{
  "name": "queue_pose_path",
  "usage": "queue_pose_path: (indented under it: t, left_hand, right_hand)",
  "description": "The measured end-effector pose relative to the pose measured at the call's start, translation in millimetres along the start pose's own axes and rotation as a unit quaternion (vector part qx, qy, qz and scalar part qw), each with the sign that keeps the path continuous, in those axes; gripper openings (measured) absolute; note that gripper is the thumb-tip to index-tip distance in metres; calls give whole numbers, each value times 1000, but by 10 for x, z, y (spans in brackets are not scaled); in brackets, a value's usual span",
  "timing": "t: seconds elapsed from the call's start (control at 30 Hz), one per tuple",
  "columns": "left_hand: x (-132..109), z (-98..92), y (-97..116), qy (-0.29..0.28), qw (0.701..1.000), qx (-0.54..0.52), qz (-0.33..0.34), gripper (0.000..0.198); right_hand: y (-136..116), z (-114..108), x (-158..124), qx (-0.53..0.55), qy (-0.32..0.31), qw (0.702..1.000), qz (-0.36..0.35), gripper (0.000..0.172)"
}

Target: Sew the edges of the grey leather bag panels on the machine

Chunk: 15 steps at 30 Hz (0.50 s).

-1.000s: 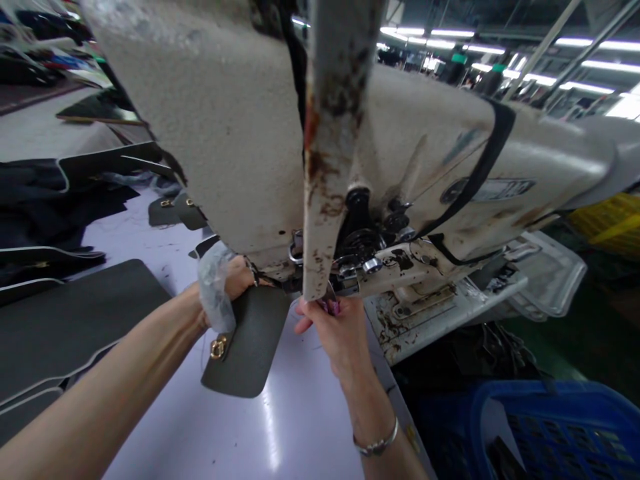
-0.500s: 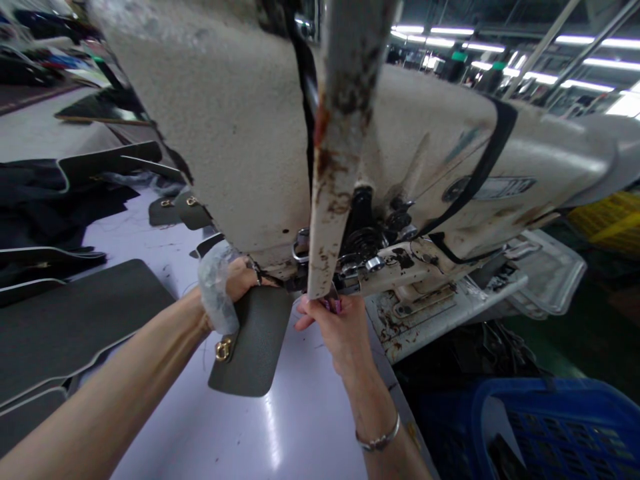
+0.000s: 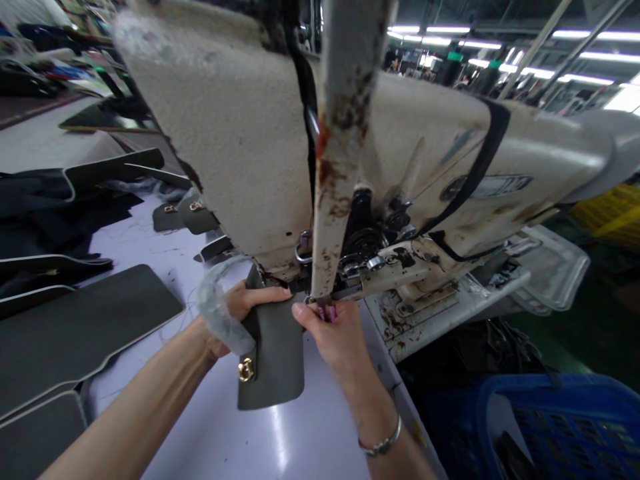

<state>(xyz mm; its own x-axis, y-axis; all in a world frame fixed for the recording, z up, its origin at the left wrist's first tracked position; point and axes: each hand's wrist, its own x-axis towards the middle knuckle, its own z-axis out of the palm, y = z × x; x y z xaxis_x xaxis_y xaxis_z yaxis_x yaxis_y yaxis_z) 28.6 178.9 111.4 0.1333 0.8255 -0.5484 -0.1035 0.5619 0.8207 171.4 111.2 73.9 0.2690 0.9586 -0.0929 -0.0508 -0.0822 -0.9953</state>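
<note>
A dark grey-green panel (image 3: pixel 280 360) with rounded corners lies under the head of a sewing machine (image 3: pixel 240 133). Its gold clasp (image 3: pixel 245 369) is at the lower left, beside a strip of clear plastic wrap (image 3: pixel 220 320). My left hand (image 3: pixel 240 307) is closed on the panel's upper left part, thumb stretched over it towards the needle area. At the panel's upper right edge, my right hand (image 3: pixel 335 330) is closed round a small tool with pink handles (image 3: pixel 327 313), its thumb and fingertips touching the panel. The machine hides the tool's far end.
Larger grey panels (image 3: pixel 100 320) and dark fabric pieces lie at the left. More panels with gold clasps (image 3: pixel 196 212) rest behind the machine head. At the right are a clear plastic tray (image 3: pixel 560 273) and a blue basket (image 3: pixel 560 387).
The panel has shifted right and turned more upright. My left hand has moved slightly right, its thumb now stretched across the panel. My right thumb has come against the panel's edge.
</note>
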Motion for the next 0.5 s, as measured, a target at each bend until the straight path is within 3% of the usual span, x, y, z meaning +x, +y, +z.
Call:
queue_pose_path:
  t: [0.07,0.17,0.27,0.5]
  left_hand:
    - [-22,-10,-98,-35,999,-2,-14,46]
    - [-105,41,-195,5,999,-23,26,46]
    - [-181,113,-191,56,997,-27,46,44]
    - [-109,145,-170,36,996,-58,52,42]
  right_hand:
    - [2,0,-11,72,-3,997,29,22]
    - [-1,-41,-33,129,-9,989,68,18]
    - [7,-94,-41,114,-15,991,67,20]
    - [78,-122,26,84,-35,995,31,19]
